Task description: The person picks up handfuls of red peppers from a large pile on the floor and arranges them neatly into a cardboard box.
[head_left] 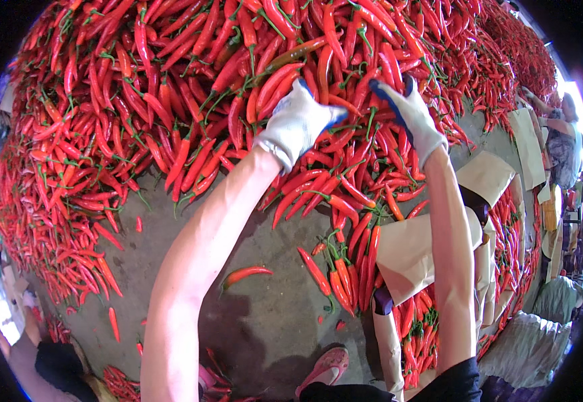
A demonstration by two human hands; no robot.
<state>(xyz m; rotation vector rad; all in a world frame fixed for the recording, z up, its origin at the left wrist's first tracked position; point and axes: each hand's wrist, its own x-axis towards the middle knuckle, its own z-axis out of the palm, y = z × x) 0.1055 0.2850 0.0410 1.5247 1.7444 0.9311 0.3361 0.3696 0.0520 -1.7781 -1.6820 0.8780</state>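
Note:
A big heap of red chili peppers (191, 80) with green stems fills the upper part of the head view. My left hand (300, 124), in a white glove with blue on the palm side, reaches into its near slope. Its thumb points right, apart from the fingers, whose tips are partly hidden among the chilies. To its right, my right hand (409, 115) wears a matching glove and touches the heap with thumb and fingers spread. Loose chilies lie between the two hands. Neither hand visibly grips one.
An open brown paper-lined container (405, 258) with chilies stands beside my right forearm. One loose chili (246, 275) lies on the grey floor (251, 234). My pink shoe (328, 365) shows below. Other people sit at the far right (563, 144) and lower left (56, 362).

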